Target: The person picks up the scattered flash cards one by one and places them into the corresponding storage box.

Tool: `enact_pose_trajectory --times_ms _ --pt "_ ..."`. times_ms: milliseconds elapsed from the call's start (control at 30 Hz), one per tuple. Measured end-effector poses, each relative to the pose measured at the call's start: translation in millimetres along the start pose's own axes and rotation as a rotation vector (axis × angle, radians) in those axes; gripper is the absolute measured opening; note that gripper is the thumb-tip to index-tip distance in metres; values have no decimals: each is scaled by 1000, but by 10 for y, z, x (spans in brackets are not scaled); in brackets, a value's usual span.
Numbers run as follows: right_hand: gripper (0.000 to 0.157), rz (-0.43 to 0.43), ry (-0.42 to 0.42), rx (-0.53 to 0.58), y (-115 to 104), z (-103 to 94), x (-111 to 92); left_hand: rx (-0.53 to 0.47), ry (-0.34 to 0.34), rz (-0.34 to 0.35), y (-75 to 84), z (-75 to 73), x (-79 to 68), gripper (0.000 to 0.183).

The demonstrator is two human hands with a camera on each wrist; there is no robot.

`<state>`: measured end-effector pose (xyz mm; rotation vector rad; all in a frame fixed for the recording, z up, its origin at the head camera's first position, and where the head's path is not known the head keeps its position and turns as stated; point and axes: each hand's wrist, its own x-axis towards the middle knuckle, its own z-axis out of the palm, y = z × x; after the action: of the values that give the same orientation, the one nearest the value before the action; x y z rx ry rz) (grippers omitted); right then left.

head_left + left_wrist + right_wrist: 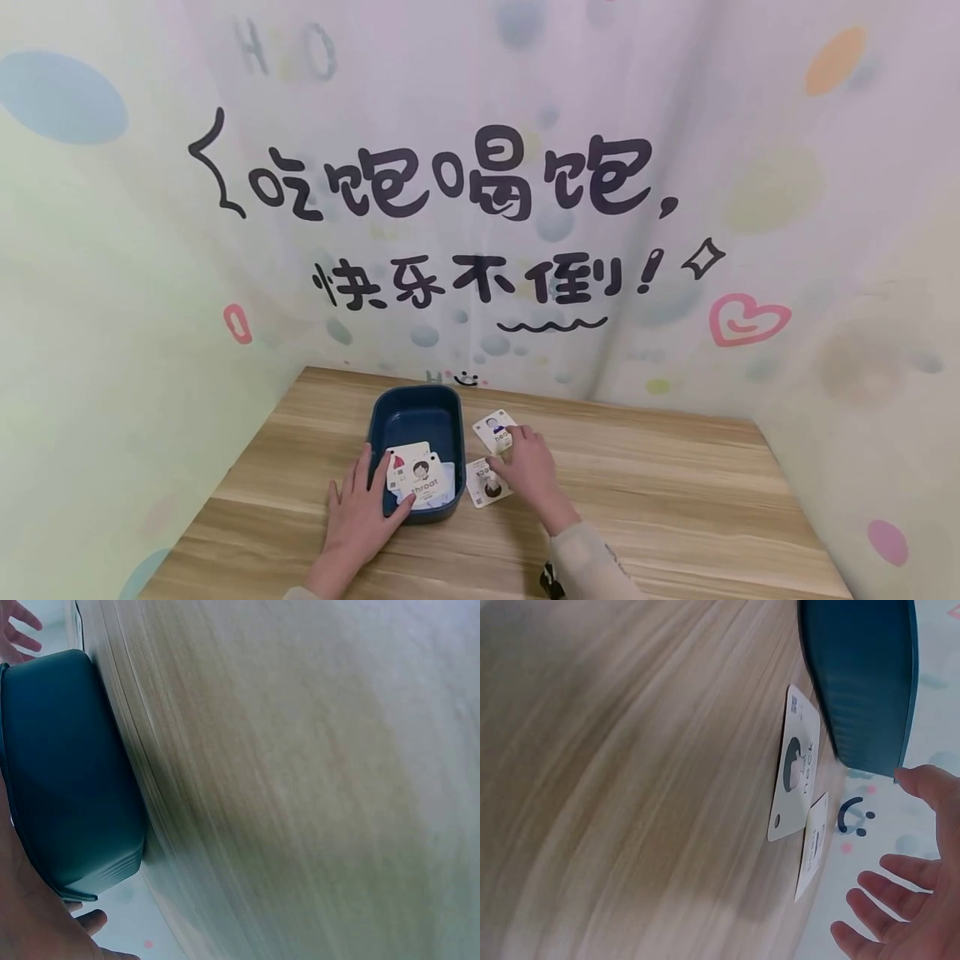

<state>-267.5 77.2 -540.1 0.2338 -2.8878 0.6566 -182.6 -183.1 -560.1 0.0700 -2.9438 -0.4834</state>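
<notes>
A dark blue open box [417,398] stands on the table with a pile of flashcards inside; the top one [424,475] reads "throat". My left hand [362,510] rests against the box's left side with its fingers spread and its thumb over the near end. To the right of the box lie two more flashcards, the farther one [491,423] reading "head" and partly under my fingers, the nearer one [795,769] apparently reading "neck". My right hand [531,471] hovers over these two cards, its fingers spread and apart from them in the right wrist view.
The wood-grain table [675,483] runs back to a pale printed curtain [480,83] with large black lettering. A small dark object [551,581] shows beside the right sleeve at the near edge of the head view.
</notes>
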Motion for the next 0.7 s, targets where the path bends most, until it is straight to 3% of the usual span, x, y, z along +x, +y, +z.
enact_pose_trajectory --times_ms 700 --pt "78 166 -76 -5 183 176 259 6 13 0 -5 31 2 82"
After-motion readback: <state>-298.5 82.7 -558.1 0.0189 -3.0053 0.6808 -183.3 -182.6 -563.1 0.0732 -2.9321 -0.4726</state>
